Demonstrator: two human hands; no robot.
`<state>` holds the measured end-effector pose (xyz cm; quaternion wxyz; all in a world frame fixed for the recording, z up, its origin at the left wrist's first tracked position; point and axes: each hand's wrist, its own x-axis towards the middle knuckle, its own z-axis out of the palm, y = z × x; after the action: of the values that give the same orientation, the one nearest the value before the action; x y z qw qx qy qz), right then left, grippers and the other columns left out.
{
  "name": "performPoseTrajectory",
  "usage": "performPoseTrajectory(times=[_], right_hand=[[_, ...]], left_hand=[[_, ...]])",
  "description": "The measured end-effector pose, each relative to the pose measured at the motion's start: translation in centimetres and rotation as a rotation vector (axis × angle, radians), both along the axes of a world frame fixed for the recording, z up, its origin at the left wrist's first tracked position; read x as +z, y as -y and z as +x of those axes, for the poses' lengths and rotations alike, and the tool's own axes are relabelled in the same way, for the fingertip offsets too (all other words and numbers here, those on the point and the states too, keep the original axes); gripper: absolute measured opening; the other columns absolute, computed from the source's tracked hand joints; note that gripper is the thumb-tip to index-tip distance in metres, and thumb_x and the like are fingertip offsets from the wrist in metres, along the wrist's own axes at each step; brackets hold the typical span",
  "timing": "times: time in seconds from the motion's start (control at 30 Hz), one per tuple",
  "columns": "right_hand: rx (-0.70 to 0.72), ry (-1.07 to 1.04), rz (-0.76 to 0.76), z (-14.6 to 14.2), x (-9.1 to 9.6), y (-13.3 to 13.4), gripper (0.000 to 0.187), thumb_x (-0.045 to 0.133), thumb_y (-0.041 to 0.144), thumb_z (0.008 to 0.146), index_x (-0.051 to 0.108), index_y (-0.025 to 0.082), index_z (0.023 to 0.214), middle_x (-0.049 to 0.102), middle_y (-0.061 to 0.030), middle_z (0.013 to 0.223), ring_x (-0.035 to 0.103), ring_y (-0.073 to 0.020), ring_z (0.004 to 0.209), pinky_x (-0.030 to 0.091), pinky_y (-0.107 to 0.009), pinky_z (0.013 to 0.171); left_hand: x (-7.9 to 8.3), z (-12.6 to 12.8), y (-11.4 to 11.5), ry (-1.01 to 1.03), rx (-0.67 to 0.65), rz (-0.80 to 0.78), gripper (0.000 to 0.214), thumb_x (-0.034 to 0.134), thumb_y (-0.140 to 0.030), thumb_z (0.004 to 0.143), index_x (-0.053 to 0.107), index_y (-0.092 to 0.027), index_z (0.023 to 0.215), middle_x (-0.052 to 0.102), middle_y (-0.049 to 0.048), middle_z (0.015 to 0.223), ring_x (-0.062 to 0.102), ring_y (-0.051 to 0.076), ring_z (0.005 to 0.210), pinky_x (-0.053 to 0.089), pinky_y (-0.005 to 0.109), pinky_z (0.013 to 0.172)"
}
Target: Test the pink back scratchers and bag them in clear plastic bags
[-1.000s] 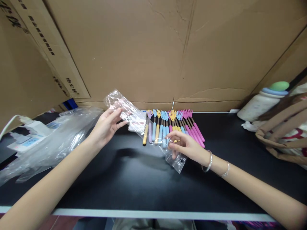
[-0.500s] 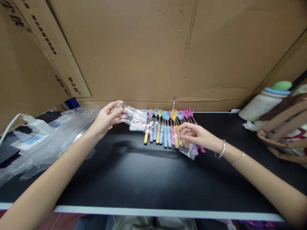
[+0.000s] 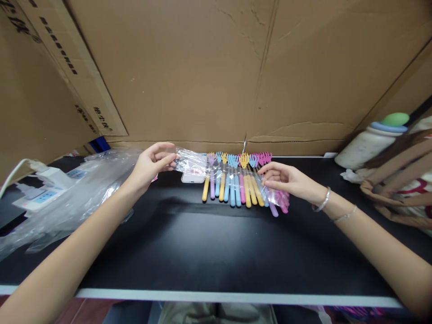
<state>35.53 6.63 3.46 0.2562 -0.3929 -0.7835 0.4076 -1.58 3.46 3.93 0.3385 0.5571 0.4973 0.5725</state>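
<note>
A clear plastic bag is stretched between my hands, above a row of back scratchers. My left hand grips its left end, thumb against fingers. At the other end my right hand pinches the bag, a loose flap hanging below the fingers. The back scratchers lie side by side, claw heads toward the cardboard, with yellow, blue, purple and pink handles. My right hand and the flap partly cover those at the right end. Under the bag's left part lies a white phone-like object.
A heap of clear plastic bags lies on the left beside a power strip with plugs. Cardboard walls rise behind the black table. On the right are a white bottle with a green-topped lid and a brown-handled bag.
My right hand has moved a little to the right and up, drawing the bag out straighter. My left hand has hardly moved and keeps its grip.
</note>
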Motion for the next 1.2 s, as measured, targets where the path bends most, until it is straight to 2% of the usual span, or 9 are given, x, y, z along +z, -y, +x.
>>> performPoseTrajectory(times=[0.2, 0.33, 0.43, 0.67, 0.87, 0.97, 1.07, 1.13, 1.2], right_hand=[[0.089, 0.024, -0.066, 0.1, 0.1, 0.4, 0.043, 0.066, 0.044, 0.076, 0.052, 0.019, 0.108, 0.063, -0.0036, 0.085, 0.061, -0.0135, 0.067, 0.051, -0.027, 0.058], [0.056, -0.036, 0.047, 0.1, 0.6, 0.7, 0.04, 0.068, 0.041, 0.075, 0.053, 0.019, 0.105, 0.065, -0.0043, 0.084, 0.063, -0.017, 0.079, 0.053, -0.031, 0.071], [-0.002, -0.041, 0.096, 0.3, 0.8, 0.6, 0.038, 0.066, 0.042, 0.077, 0.052, 0.021, 0.105, 0.065, -0.0036, 0.084, 0.063, -0.0172, 0.076, 0.053, -0.031, 0.068], [0.066, 0.016, 0.146, 1.8, 0.0, -1.2, 0.034, 0.061, 0.037, 0.082, 0.051, 0.019, 0.108, 0.066, -0.0059, 0.086, 0.063, -0.0174, 0.077, 0.053, -0.032, 0.067], [-0.072, -0.064, 0.328, 2.2, -0.5, -2.1, 0.025, 0.061, 0.033, 0.08, 0.056, 0.019, 0.1, 0.067, -0.0075, 0.092, 0.064, -0.0198, 0.087, 0.053, -0.037, 0.079], [-0.191, -0.05, 0.455, 2.0, -0.6, -1.9, 0.018, 0.058, 0.031, 0.081, 0.057, 0.02, 0.095, 0.066, -0.0071, 0.095, 0.064, -0.021, 0.091, 0.052, -0.04, 0.085], [-0.31, 0.012, 0.564, 2.2, -0.8, -1.9, 0.014, 0.055, 0.032, 0.083, 0.057, 0.022, 0.092, 0.065, -0.0064, 0.094, 0.063, -0.022, 0.091, 0.051, -0.042, 0.089], [-0.382, 0.101, 0.66, 2.6, -0.9, -2.1, 0.012, 0.051, 0.031, 0.085, 0.057, 0.023, 0.092, 0.064, -0.0067, 0.095, 0.063, -0.0227, 0.091, 0.05, -0.043, 0.089], [-0.438, 0.212, 0.768, 3.1, -1.0, -2.4, 0.015, 0.045, 0.027, 0.087, 0.058, 0.022, 0.094, 0.063, -0.0077, 0.096, 0.062, -0.0233, 0.091, 0.05, -0.042, 0.088]], left_hand=[[0.0, 0.0, 0.0, 0.039, 0.008, 0.003, 0.045, 0.077, -0.034, 0.061, 0.058, -0.018, 0.099, 0.07, 0.0041, 0.081, 0.061, 0.009, 0.059, 0.051, 0.018, 0.055], [0.3, 0.4, 0.3, 0.048, 0.049, 0.059, 0.042, 0.076, -0.037, 0.061, 0.055, -0.018, 0.092, 0.07, 0.0029, 0.079, 0.06, 0.008, 0.056, 0.05, 0.019, 0.055], [0.4, 0.5, 0.4, 0.046, 0.074, 0.123, 0.039, 0.075, -0.038, 0.062, 0.054, -0.019, 0.089, 0.07, 0.0024, 0.079, 0.06, 0.009, 0.055, 0.051, 0.021, 0.056], [0.1, 0.7, 0.5, -0.184, 0.043, 0.174, 0.033, 0.071, -0.04, 0.069, 0.057, -0.019, 0.09, 0.07, 0.0038, 0.077, 0.066, 0.015, 0.068, 0.05, 0.022, 0.058], [0.4, 1.1, 0.8, -0.216, 0.118, 0.252, 0.026, 0.07, -0.038, 0.072, 0.057, -0.021, 0.087, 0.069, 0.0018, 0.079, 0.065, 0.014, 0.069, 0.051, 0.023, 0.059], [1.1, 1.9, 1.2, -0.223, 0.207, 0.37, 0.021, 0.068, -0.037, 0.075, 0.057, -0.021, 0.082, 0.068, -0.0003, 0.077, 0.065, 0.013, 0.067, 0.052, 0.024, 0.06], [1.9, 2.5, 1.4, -0.25, 0.317, 0.573, 0.014, 0.063, -0.034, 0.08, 0.058, -0.021, 0.081, 0.068, -0.0008, 0.082, 0.067, 0.015, 0.08, 0.053, 0.027, 0.066], [2.2, 2.5, 1.6, -0.379, 0.358, 0.726, 0.011, 0.06, -0.033, 0.083, 0.059, -0.023, 0.078, 0.069, -0.0021, 0.084, 0.067, 0.017, 0.088, 0.054, 0.031, 0.07], [2.2, 2.2, 1.8, -0.594, 0.322, 0.85, 0.013, 0.06, -0.032, 0.082, 0.061, -0.025, 0.072, 0.07, -0.0032, 0.081, 0.067, 0.017, 0.082, 0.055, 0.033, 0.069]])
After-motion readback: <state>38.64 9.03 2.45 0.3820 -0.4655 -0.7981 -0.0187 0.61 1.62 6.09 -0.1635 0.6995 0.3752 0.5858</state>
